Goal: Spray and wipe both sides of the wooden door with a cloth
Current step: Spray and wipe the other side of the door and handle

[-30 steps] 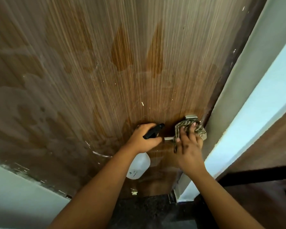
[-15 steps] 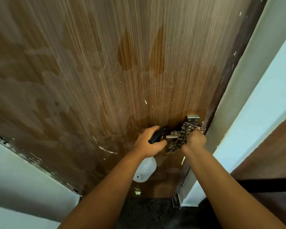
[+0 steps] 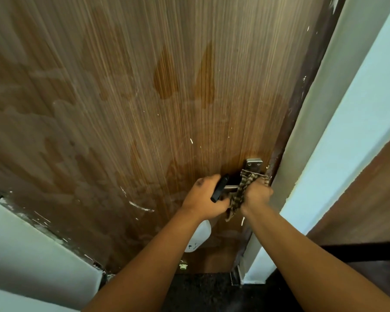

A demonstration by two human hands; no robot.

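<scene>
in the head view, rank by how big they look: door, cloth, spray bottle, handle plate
1. door, fills most of the frame
2. spray bottle, partly hidden by the left hand, and cloth, bunched in the right hand: too alike to rank
3. handle plate, smallest

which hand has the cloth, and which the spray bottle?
The right hand grips the checked cloth at the door handle. The left hand holds the spray bottle by its black trigger head.
</scene>
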